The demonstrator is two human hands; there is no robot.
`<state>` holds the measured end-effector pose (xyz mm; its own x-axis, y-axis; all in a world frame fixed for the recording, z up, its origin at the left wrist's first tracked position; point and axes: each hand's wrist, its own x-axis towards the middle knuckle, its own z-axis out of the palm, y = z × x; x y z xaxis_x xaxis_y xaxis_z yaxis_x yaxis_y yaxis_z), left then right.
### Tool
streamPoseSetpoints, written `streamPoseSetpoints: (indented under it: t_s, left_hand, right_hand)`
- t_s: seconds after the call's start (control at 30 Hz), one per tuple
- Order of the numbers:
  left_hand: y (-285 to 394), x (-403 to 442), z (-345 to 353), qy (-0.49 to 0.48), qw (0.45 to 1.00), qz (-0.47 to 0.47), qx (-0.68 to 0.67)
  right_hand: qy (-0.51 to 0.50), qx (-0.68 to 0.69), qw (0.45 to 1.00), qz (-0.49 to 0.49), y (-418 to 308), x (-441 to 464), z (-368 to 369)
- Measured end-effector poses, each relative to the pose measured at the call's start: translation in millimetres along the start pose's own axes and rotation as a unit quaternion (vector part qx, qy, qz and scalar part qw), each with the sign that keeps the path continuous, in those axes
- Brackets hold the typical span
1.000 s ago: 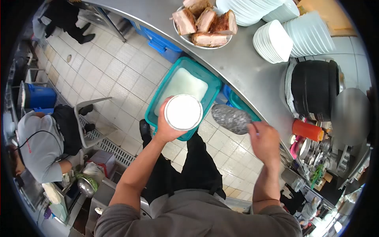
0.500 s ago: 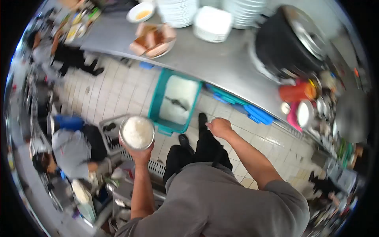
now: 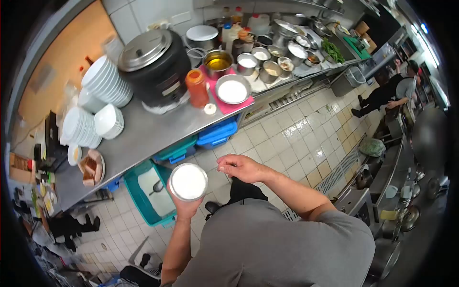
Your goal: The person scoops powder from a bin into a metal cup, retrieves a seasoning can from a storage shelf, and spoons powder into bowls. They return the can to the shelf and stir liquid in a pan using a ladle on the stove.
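Observation:
My left hand (image 3: 188,206) is closed around a round metal bowl (image 3: 189,182) heaped with a white, fine-grained substance, holding it upright in front of me. Just to the right, my right hand (image 3: 240,167) is bare, with its fingers loosely bent and a little apart. Below and left of the bowl, a teal plastic bin (image 3: 131,191) stands on the floor. White material covers its bottom, and a dark scoop (image 3: 158,187) lies on it.
A steel counter (image 3: 158,134) runs alongside, holding a black lidded pot (image 3: 155,71), stacked white plates (image 3: 107,79), an orange-red bottle (image 3: 196,88), and a metal bowl of white contents (image 3: 233,90) on a pink cloth. Blue-lidded bins (image 3: 217,133) sit underneath. Another person (image 3: 392,91) stands far right.
My view has turned right, bringing the sauces and pots on the counter closer to centre. The left hand still holds the bowl. My right hand has drawn nearer to it, its fingers loosening.

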<state>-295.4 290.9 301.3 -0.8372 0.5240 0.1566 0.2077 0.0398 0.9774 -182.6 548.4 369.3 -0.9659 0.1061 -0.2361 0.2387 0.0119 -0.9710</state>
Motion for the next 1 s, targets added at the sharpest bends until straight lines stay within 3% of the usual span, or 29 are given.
streamPoseSetpoints:
  t_s: [0.1, 0.2, 0.27, 0.4, 0.47, 0.5, 0.53, 0.57, 0.6, 0.63, 0.7, 0.73, 0.8, 1.0]
  left_hand:
    - [9, 37, 83, -0.039, 0.999, 0.015, -0.033]
    - [10, 68, 165, -0.053, 0.997, 0.020, -0.049]
    - [3, 88, 215, -0.072, 0.994, 0.029, -0.073]
    - [8, 120, 312, -0.044, 0.998, -0.016, -0.049]
    - [8, 139, 352, -0.027, 0.999, -0.009, -0.046]
    - [8, 146, 369, -0.018, 0.999, -0.006, -0.046]
    - [8, 152, 386, -0.009, 0.999, -0.003, -0.045]
    - [9, 158, 400, 0.003, 1.000, -0.001, -0.025]
    - [8, 164, 411, 0.013, 1.000, 0.002, -0.005]
    - [6, 170, 420, 0.017, 1.000, 0.000, -0.001]
    - [-4, 183, 437, 0.034, 0.999, -0.001, -0.013]
    - [-9, 188, 443, 0.039, 0.999, -0.003, -0.013]
    - [-15, 201, 452, 0.030, 0.998, -0.003, 0.054]
    - [-41, 234, 486, 0.084, 0.996, -0.004, -0.003]
  right_hand:
    - [0.061, 0.030, 0.996, -0.056, 19, -15, -63]
    - [0.129, 0.025, 0.991, 0.018, 61, -11, -171]
    - [0.252, 0.112, 0.957, 0.094, 87, 3, -241]
    - [0.285, 0.120, 0.940, 0.145, 154, 55, -355]
    - [0.324, -0.162, 0.932, 0.022, 182, 97, -396]
    - [0.316, -0.161, 0.935, 0.023, 167, 107, -407]
    - [0.295, 0.024, 0.949, 0.110, 152, 118, -417]
    - [0.263, 0.209, 0.922, 0.195, 143, 129, -428]
    - [0.241, 0.350, 0.880, 0.212, 149, 140, -442]
    - [0.236, 0.351, 0.881, 0.214, 150, 145, -446]
    - [0.383, 0.455, 0.794, 0.126, 139, 150, -453]
    - [0.383, 0.489, 0.777, 0.098, 134, 148, -460]
    - [0.389, 0.447, 0.800, 0.092, 145, 156, -477]
    - [0.401, 0.339, 0.849, 0.059, 146, 158, -501]
